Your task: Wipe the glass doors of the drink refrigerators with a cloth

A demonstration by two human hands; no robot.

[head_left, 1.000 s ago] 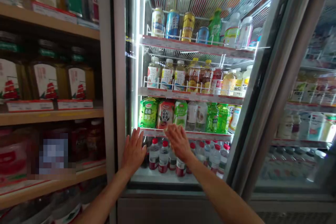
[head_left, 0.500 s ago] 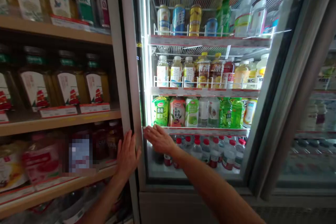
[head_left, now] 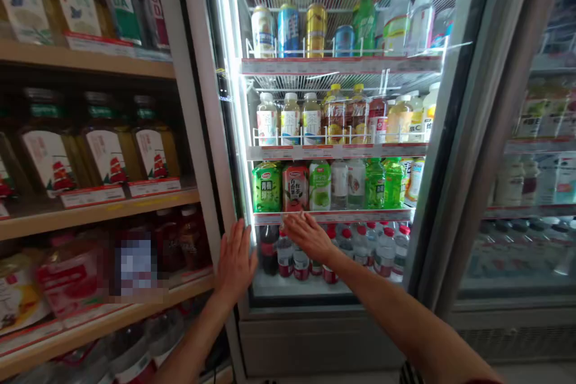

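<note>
My left hand (head_left: pixel 236 261) lies flat with fingers spread against the left frame (head_left: pixel 204 132) of a lit drinks cooler. My right hand (head_left: pixel 308 235) is stretched out flat and open at the price rail of the shelf (head_left: pixel 360 215) that carries green and red tea bottles (head_left: pixel 294 187). Just below it stand small red-capped water bottles (head_left: pixel 380 249) and a dark cola bottle (head_left: pixel 269 249). Neither hand holds anything.
Upper cooler shelves hold cans (head_left: pixel 288 30) and yellow-capped tea bottles (head_left: pixel 335 114). A glass door (head_left: pixel 477 132) stands at the right, with another cooler behind it. Wooden shelves (head_left: pixel 99 213) with boxed and bottled goods fill the left side.
The view has shifted slightly. My left hand slid from the frame's outer side rightward toward the cooler opening. My right hand moved right along the shelf rail, still open.
</note>
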